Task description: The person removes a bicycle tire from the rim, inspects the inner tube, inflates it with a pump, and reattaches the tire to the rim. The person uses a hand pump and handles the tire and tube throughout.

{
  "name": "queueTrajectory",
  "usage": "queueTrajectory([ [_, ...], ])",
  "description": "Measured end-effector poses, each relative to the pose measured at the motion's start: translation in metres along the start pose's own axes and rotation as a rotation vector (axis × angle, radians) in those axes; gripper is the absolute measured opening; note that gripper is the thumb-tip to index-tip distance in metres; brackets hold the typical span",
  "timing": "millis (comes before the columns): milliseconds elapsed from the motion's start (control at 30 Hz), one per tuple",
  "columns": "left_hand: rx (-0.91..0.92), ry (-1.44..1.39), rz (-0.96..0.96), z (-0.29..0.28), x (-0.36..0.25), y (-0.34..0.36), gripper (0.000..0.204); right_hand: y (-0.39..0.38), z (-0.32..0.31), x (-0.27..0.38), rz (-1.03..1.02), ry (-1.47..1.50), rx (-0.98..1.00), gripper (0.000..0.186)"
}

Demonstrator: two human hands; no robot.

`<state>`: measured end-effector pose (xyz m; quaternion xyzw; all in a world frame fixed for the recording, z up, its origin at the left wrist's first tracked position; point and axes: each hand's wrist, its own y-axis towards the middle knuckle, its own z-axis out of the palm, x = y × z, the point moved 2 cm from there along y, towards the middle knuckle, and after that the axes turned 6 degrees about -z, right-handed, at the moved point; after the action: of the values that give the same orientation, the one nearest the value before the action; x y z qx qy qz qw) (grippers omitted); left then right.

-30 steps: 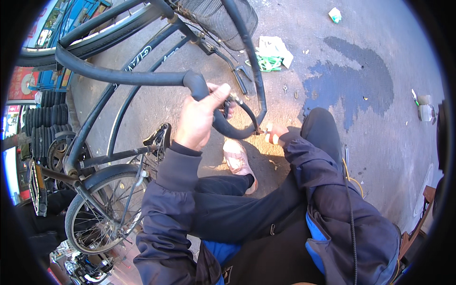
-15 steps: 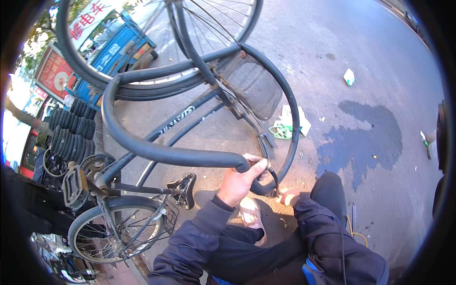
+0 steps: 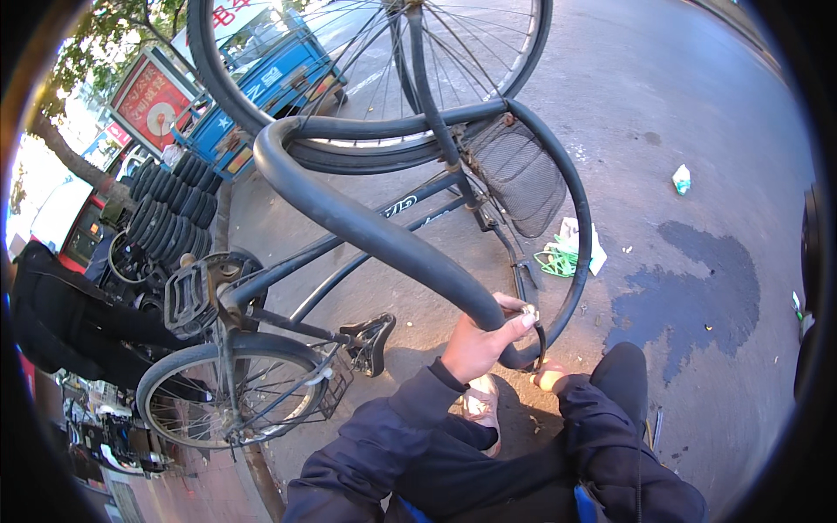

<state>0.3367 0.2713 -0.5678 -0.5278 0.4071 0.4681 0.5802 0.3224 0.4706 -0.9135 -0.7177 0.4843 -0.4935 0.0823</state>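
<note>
one tube (image 3: 370, 228) looped in front of one bike (image 3: 283, 268), the left hand (image 3: 478, 342) closed around it and the right hand (image 3: 549, 376) at its lower bend, fingers too hidden to tell their grip. two wheels (image 3: 231, 427) and one basket (image 3: 520, 174) showed, the upper wheel cut off above.

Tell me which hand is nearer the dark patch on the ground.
Right. The right hand is to the left of the dark patch, by the lower bend of the black tube; the left hand, on the tube, is farther left.
</note>
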Motion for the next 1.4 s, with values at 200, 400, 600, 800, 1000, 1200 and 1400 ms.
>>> queueTrajectory([
  [200, -0.012, 0.055, 0.035, -0.003, 0.0, 0.001, 0.03, -0.008, -0.009, 0.007, 0.042, 0.051, -0.058, 0.038],
  [400, -0.007, -0.022, 0.016, 0.002, -0.002, -0.001, 0.031, -0.01, -0.004, 0.009, -0.015, 0.034, -0.077, 0.032],
  [600, -0.017, 0.045, 0.018, 0.0, -0.006, -0.003, 0.032, -0.006, -0.008, 0.004, -0.109, 0.102, -0.095, 0.033],
  [800, -0.011, 0.125, 0.044, 0.002, -0.006, -0.003, 0.034, 0.005, 0.005, -0.01, -0.171, 0.136, -0.076, 0.032],
  [1000, -0.022, 0.144, 0.053, 0.003, -0.015, -0.006, 0.033, 0.011, 0.006, -0.009, -0.015, 0.005, -0.074, 0.033],
  [1200, 0.007, 0.214, 0.068, 0.005, -0.01, -0.003, 0.043, 0.003, 0.002, -0.005, -0.114, 0.095, -0.08, 0.037],
  [1400, -0.01, 0.218, 0.035, 0.003, -0.01, -0.004, 0.043, -0.001, 0.0, 0.001, -0.043, 0.053, -0.03, 0.039],
])
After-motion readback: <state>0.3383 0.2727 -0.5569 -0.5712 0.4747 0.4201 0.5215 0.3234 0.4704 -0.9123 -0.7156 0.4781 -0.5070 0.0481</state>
